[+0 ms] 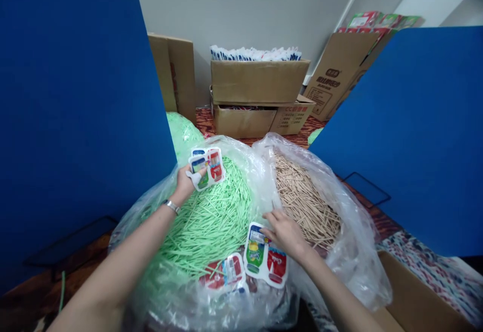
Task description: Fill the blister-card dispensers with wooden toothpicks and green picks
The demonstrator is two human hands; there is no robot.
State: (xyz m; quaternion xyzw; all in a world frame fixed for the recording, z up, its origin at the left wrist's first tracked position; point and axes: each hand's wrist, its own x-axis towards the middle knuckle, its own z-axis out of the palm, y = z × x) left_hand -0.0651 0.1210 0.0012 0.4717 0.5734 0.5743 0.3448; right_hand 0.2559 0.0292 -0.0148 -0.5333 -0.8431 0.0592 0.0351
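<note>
My left hand (183, 185) is closed on white-edged packets printed with green and red drink pictures (215, 165), apparently two overlapping, held above a heap of light green sticks (215, 211) in a clear plastic bag. Between the two heaps, my right hand (285, 232) has its fingers pinched together. A thin dark tip shows at those fingertips, too small to name. Right under that thumb lies a Sprite and cola printed packet (277, 265); whether the thumb touches it I cannot tell. Another red packet (226, 271) lies to its left, partly under green sticks.
Brown paper-coloured sticks (305, 198) fill a second clear bag (358, 236) on the right. Blue panels (75, 95) stand on both sides. Stacked cardboard boxes (258, 81) sit by the wall, the upper one full of white-and-blue packets. An open carton (418, 292) is at lower right.
</note>
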